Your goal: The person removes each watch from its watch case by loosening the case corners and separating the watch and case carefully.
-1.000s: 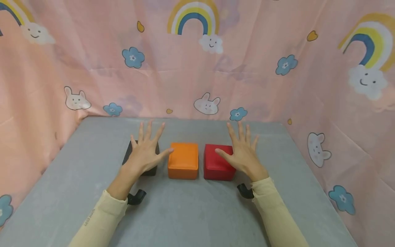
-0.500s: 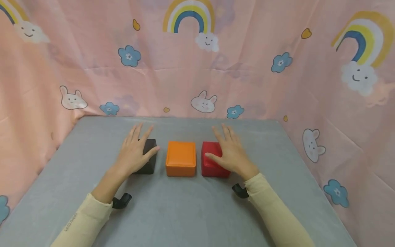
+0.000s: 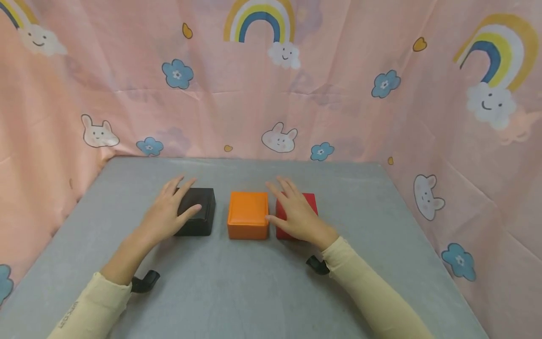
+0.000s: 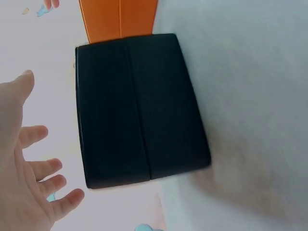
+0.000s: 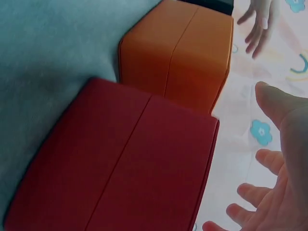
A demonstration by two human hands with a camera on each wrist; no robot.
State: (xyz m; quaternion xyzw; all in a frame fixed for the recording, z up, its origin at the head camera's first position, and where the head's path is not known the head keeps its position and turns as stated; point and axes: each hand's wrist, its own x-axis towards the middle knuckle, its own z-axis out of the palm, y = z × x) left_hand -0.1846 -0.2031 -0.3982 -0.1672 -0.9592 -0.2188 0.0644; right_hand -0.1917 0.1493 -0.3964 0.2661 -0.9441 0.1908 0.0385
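Three box-shaped cases stand in a row on the grey table: a black box [image 3: 202, 212] at left, an orange box [image 3: 248, 214] in the middle and a red box [image 3: 310, 202] at right. My left hand [image 3: 163, 214] hovers over the black box's left side, fingers spread and holding nothing. Over the red box is my right hand [image 3: 298, 214], its thumb tip overlapping the orange box's right edge in the head view. In the left wrist view the black box [image 4: 139, 110] is apart from the fingers. The right wrist view shows the red box [image 5: 120, 159] beside the extended fingers, ungripped.
A pink curtain [image 3: 237, 108] printed with rainbows, rabbits and flowers closes off the back and sides of the grey table [image 3: 237, 292]. Black curved pieces at the left cuff [image 3: 146, 281] and right cuff [image 3: 317, 265] stick out above the table.
My left hand has moved left, uncovering more of the black box. My right hand has moved left across the red box. Both hands' fingers are less widely spread. The boxes stay in their row.
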